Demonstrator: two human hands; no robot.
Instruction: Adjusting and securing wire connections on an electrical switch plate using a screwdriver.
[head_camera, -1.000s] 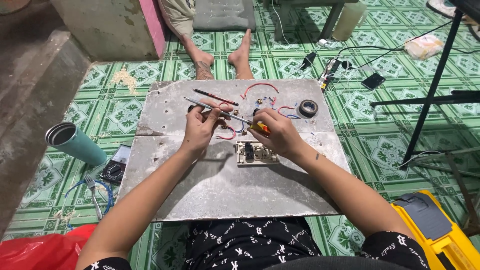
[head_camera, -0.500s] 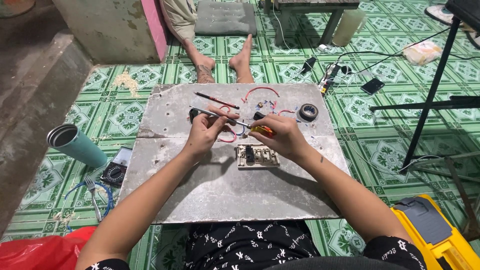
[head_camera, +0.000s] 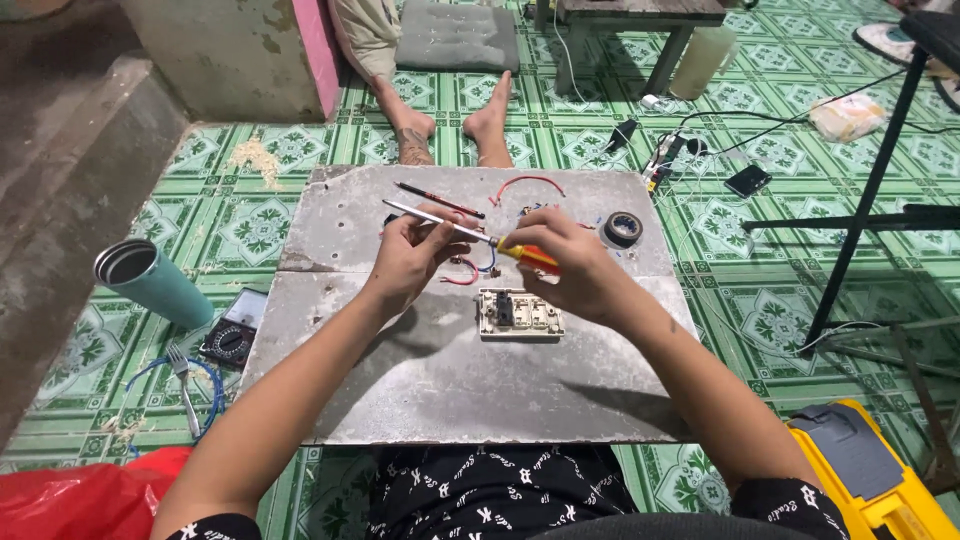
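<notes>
Orange-handled screwdriver (head_camera: 500, 245) stays gripped by both hands, left (head_camera: 410, 255) and right (head_camera: 570, 265), unmoved.

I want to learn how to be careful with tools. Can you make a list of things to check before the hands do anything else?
1. Right hand grips the screwdriver by its orange handle: ok.
2. Left hand is at the shaft near the tip: ok, though what its fingers pinch: cannot tell.
3. Switch plate lies flat on the grey board: ok.
4. Red wire lies apart from both hands: ok.
5. Tape roll sits on the board: ok.
6. Another person's bare feet are beyond the board's far edge: ok.
</notes>
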